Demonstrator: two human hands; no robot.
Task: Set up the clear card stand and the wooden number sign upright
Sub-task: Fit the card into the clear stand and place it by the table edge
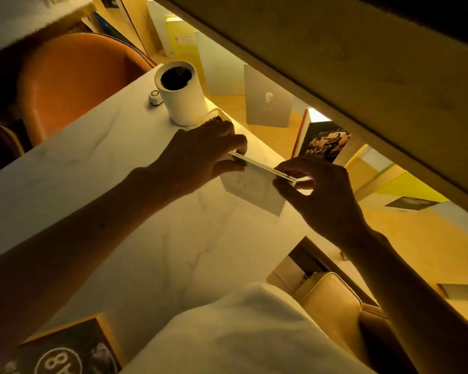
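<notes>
The clear card stand stands upright on the white marble table, a pale card visible inside it. My left hand pinches its top left end between thumb and fingers. My right hand pinches its top right end. The wooden number sign, dark with a circled number in white and a pale wood frame, lies at the table's near left corner, apart from both hands.
A white cylinder with a dark opening stands behind my left hand, a small white round device beside it. An orange chair is at the left. Books and cards stand on the lit shelf beyond the table's right edge.
</notes>
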